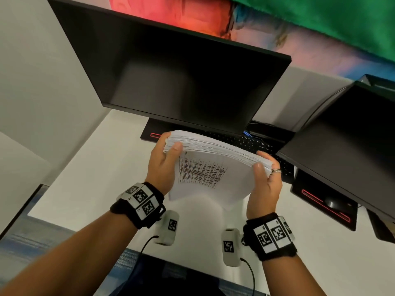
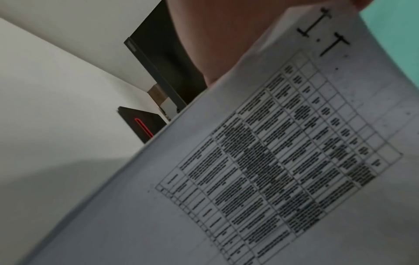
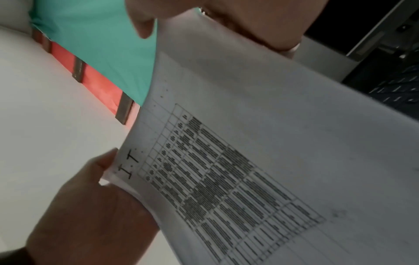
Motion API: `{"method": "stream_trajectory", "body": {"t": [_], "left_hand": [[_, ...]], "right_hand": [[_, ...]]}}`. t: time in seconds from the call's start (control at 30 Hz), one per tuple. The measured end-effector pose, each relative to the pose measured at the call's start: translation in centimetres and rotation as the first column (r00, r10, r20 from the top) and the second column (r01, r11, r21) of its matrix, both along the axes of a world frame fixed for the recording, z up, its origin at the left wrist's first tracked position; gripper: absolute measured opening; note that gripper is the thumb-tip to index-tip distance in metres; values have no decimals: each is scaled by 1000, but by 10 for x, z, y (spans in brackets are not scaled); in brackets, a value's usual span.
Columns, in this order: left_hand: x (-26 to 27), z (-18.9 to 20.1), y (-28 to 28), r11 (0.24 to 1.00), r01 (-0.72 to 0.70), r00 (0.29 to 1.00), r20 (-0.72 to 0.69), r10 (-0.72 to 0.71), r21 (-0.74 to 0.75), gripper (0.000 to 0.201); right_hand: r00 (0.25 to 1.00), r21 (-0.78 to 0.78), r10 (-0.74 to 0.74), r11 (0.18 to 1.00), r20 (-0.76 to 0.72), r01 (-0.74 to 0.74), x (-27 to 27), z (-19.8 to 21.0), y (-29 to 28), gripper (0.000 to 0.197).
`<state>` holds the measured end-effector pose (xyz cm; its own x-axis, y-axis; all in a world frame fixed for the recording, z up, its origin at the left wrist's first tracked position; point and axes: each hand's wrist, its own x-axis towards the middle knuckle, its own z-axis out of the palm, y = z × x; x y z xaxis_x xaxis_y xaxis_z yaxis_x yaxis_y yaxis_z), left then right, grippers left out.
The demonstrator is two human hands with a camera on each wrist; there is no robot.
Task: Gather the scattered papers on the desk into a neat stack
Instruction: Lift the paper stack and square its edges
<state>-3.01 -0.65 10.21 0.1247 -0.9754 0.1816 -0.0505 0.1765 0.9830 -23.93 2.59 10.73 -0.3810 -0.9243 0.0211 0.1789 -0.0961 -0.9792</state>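
A thick stack of white papers is held tilted above the white desk, its front sheet printed with a dense table. My left hand grips the stack's upper left corner, thumb on the front sheet. My right hand, with a ring on one finger, grips the upper right corner the same way. The left wrist view shows the printed sheet close up under my left hand. The right wrist view shows the sheet between my right hand and my left hand.
A dark monitor stands right behind the stack, with a black keyboard under it. A second monitor stands at the right over a black base with a mouse. Two grey tagged devices with cables lie near the desk's front edge.
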Motion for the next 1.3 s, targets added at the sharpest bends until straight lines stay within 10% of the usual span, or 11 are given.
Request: {"method": "stream_trajectory", "body": {"t": [0.7, 0.9, 1.07, 1.2, 1.3], "left_hand": [[6, 25, -20, 981, 8, 976, -215, 34, 195, 41], [10, 20, -19, 992, -20, 1000, 14, 18, 126, 36], [29, 0, -11, 958, 249, 960, 97, -264, 145, 106], [28, -8, -19, 970, 183, 951, 220, -215, 158, 60], [23, -9, -26, 941, 266, 944, 140, -298, 207, 68]], "right_hand": [[983, 43, -185, 982, -14, 186, 6, 19, -11, 25], [950, 19, -294, 955, -108, 297, 6, 18, -15, 21], [951, -3, -288, 957, -115, 289, 8, 21, -18, 21], [973, -30, -224, 975, -62, 222, 1, 15, -14, 72], [989, 12, -147, 989, 8, 147, -6, 3, -5, 88]]}}
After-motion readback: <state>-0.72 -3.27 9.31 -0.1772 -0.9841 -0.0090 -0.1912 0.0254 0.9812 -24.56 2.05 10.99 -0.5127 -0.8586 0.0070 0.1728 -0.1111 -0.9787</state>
